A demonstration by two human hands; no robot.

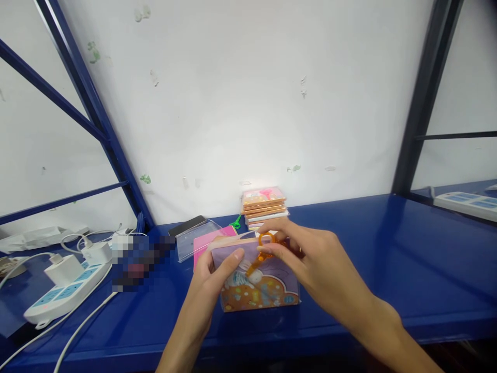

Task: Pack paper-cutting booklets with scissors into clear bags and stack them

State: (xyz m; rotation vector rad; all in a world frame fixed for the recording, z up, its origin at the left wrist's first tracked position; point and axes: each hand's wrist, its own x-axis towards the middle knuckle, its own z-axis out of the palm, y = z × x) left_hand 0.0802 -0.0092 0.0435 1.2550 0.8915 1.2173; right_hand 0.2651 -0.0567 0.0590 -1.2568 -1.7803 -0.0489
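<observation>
My left hand grips the upper left corner of a purple and brown booklet in a clear sleeve, its thumb on the front. The booklet stands tilted up near the table's front edge, with a white rabbit picture on it. Between the thumb and fingers of my right hand are small orange scissors, held by the handle, with the blades pointing down left over the booklet's front. Part of the booklet's top right is hidden behind my right hand.
Behind the hands, a stack of packaged booklets stands by the wall, with green scissors beside it. A pink booklet, a clear sleeve and a black phone lie left. A power strip with cables is far left.
</observation>
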